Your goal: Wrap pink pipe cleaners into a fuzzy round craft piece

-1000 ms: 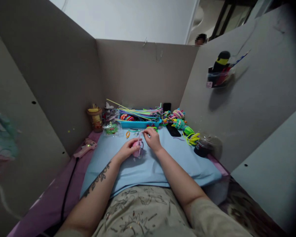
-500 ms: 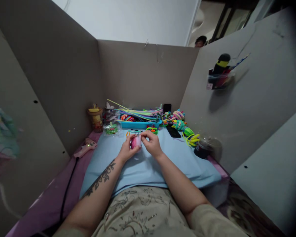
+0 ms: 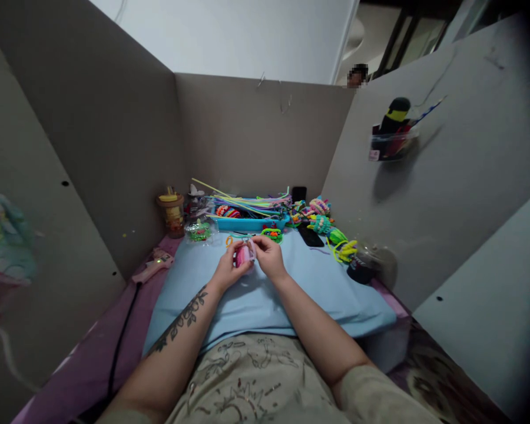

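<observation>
We hold a small pink striped piece [image 3: 242, 255] in our left hand [image 3: 227, 268], fingers wrapped round its side; our right hand [image 3: 269, 256] pinches a pale strand [image 3: 252, 250] at its right edge. Both hands above the blue cloth [image 3: 318, 300]. Beyond, a blue tray [image 3: 251, 224] of coloured stems [image 3: 251, 203]; off to the left, a pink corded tool [image 3: 152, 268]
</observation>
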Available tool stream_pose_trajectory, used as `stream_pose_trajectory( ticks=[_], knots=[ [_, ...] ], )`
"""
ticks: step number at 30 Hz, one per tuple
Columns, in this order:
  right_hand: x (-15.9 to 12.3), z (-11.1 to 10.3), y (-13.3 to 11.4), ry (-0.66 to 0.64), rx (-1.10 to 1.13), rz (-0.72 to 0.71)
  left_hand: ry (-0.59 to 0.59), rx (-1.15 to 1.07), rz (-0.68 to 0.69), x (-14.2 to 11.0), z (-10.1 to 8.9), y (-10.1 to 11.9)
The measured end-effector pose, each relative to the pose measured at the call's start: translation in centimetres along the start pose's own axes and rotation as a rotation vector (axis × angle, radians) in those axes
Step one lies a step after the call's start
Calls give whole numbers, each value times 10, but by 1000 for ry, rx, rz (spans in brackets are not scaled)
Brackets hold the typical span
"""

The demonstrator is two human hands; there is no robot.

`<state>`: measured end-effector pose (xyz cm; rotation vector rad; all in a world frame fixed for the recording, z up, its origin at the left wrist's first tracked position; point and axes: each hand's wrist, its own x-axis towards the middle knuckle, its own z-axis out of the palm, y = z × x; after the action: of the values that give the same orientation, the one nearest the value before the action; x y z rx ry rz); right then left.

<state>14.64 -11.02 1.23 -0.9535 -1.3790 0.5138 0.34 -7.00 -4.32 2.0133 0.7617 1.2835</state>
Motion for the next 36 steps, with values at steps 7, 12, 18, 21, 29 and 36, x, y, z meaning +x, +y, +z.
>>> stream_pose_trajectory(
  ticks=[7, 12, 18, 21, 29, 36],
  knots=[
    [-1, 0, 2, 35, -127, 4, 57, -22, 3, 1, -1, -1],
    [3, 1, 4, -37, -216, 122, 52, -34, 6, 2, -1, -3],
    [7, -3, -4, -146, -313, 117, 94, -87, 1, 4, 0, -4],
    [7, -4, -5, -194, -294, 106, 65, -106, -15, 5, 0, -3],
    [3, -2, 5, -106, -181, 131, 49, -123, -67, 7, -2, 3],
    [-6, -10, 16, -90, -108, 228, 89, -162, -100, 10, -5, -3]
  ],
)
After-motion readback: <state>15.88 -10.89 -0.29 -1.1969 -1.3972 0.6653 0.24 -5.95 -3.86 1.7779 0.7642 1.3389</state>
